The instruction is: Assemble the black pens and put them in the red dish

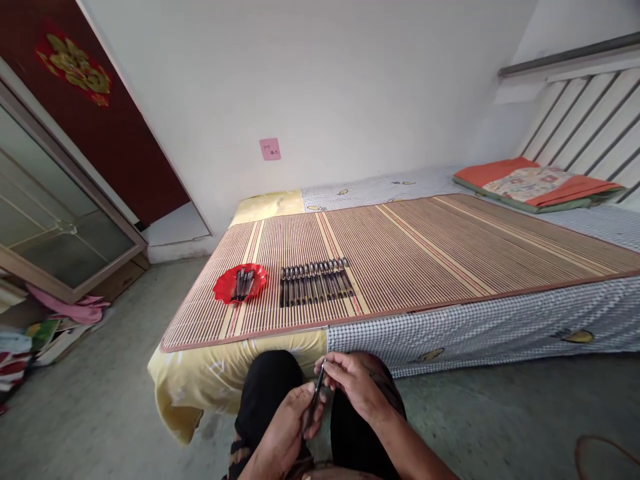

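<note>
Several loose pens (242, 283) lay in a red dish (221, 291) at the left of the bamboo mat (425, 247), with a row of pens (315, 281) just beside it. Nearer, above the knees, the left hand (281, 430) was closed round the lower end of a pen (317, 392). The right hand (354, 383) pinched its upper end.

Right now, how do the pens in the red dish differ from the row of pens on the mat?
The dish pens are few and bunched together; the row of pens is many, laid side by side. The dish pens lie in the red dish; the row lies directly on the bamboo mat. Both are dark and slim, like the pen that the left hand and right hand hold.
</note>
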Motion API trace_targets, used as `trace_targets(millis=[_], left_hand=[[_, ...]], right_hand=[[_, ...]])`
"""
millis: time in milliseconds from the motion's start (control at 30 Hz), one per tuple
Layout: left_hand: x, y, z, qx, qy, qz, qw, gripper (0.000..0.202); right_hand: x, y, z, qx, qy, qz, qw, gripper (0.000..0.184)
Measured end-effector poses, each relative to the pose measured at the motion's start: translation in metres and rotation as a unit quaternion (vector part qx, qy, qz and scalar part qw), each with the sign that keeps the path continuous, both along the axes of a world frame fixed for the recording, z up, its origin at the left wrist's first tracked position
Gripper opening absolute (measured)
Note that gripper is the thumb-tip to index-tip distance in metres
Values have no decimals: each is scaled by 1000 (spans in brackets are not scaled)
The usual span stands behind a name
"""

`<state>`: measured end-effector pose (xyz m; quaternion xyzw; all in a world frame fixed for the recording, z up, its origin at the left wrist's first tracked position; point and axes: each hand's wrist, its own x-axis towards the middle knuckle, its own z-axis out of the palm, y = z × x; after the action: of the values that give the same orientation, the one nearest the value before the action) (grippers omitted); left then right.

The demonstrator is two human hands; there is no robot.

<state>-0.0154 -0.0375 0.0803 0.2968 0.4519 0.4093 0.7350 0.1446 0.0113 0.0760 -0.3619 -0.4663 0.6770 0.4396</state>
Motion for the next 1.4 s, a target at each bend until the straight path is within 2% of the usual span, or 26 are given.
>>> trace_targets(millis=[200, 367, 467, 600, 733, 800, 1000, 1200, 1400], left_hand=[[-2, -2, -10, -1, 28, -19, 999, 57], [-10, -3, -16, 21, 68, -35, 997, 58], [-11, 6, -15, 45, 81, 8, 996, 59], [-1, 24, -1, 115, 101, 49, 987, 54], [16, 37, 21, 150, 108, 21, 983, 47], [22, 40, 27, 152, 102, 10, 983, 46], [29, 42, 21, 154, 99, 23, 983, 44], [30, 40, 17, 148, 85, 10, 985, 42], [32, 40, 16, 164, 102, -2, 981, 42]], right_hand=[[7, 10, 0, -24, 51, -63, 996, 41], [45, 39, 17, -15, 80, -179, 980, 49], [63, 47, 27, -9, 90, -227, 970, 49], [56, 37, 28, -12, 77, -174, 982, 45], [36, 26, 25, -15, 65, -136, 988, 46], [32, 25, 25, -11, 59, -129, 990, 46], [32, 23, 29, 27, 6, -137, 990, 47], [26, 19, 36, 56, -28, -148, 987, 46], [18, 19, 31, 89, -90, -178, 976, 43]])
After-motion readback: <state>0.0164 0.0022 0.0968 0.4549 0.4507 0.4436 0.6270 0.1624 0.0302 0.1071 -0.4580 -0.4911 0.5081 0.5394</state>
